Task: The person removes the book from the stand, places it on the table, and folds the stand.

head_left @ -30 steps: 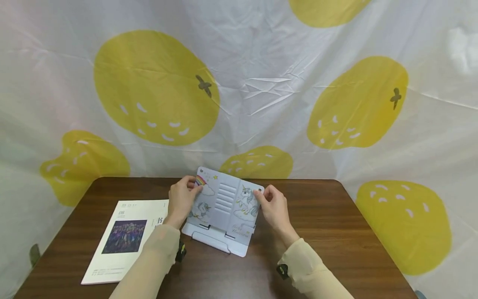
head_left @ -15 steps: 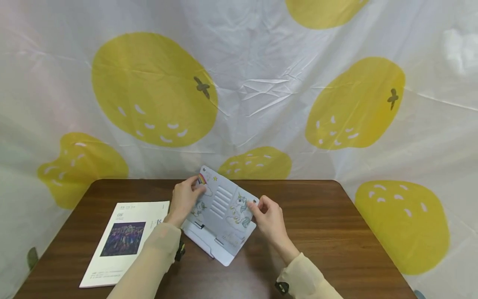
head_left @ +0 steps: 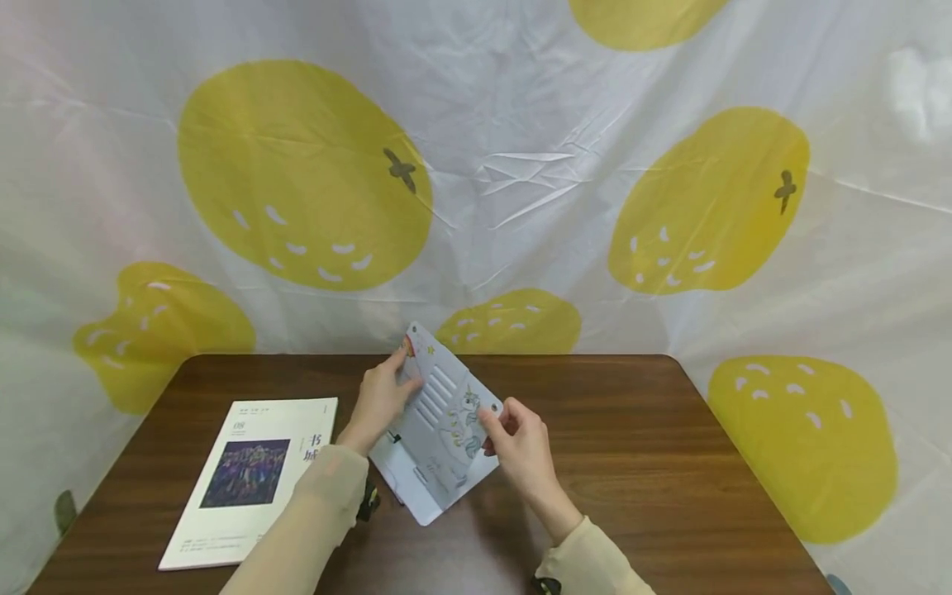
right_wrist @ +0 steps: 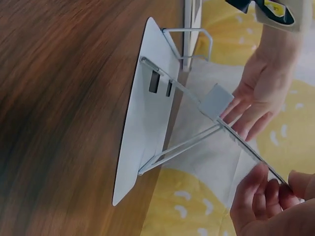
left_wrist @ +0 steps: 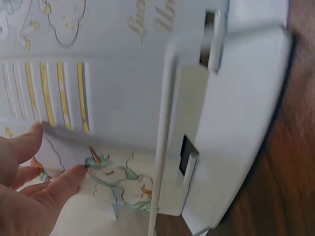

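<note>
Both hands pinch, thumbs nearly closed against fingers: my left hand [head_left: 379, 401] on the left edge of the stand [head_left: 440, 405], my right hand [head_left: 526, 446] by its upper right corner. I judge it light and stiff, its smooth face slippery, best held by the side edges. It's mid-table [head_left: 654, 479], turned askew, right of a book [head_left: 249, 487]; lemon-patterned cloth [head_left: 513, 215] hangs behind.
</note>
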Available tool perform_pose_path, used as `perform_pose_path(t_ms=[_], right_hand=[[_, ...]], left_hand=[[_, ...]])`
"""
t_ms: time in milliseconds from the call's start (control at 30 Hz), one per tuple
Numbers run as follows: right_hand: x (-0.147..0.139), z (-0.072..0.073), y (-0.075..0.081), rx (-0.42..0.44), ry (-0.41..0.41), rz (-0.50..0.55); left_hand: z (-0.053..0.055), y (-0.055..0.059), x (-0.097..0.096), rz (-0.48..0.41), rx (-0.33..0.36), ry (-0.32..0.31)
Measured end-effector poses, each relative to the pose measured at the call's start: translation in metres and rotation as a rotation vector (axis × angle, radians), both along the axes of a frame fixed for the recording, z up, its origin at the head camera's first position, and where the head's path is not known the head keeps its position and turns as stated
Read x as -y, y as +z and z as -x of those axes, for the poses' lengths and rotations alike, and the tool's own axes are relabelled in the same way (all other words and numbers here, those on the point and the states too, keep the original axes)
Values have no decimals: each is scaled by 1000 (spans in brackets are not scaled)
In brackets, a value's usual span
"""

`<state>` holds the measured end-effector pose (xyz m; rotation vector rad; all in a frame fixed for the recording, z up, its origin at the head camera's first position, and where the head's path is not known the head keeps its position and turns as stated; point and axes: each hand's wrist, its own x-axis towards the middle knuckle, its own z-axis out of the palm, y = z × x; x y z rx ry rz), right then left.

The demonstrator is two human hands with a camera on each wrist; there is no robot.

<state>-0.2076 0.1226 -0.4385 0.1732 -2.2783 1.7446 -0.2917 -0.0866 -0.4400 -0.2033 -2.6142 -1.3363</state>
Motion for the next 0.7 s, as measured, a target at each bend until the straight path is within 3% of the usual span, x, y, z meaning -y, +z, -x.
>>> perform_pose_path(t_ms=[200,367,533,700], right_hand=[[9,-13,20,52,144,91],[13,-14,21,71,224,177],[17,-8,15,86,238,194],[24,2,-4,76,190,155]], left_hand=[[-15,-3,-4,3,-8,-51],[-39,-7,-3,-74,20,-177],[-61,-11,-7,-44,40,-308],[-74,-16,-16,49,-32,-294]])
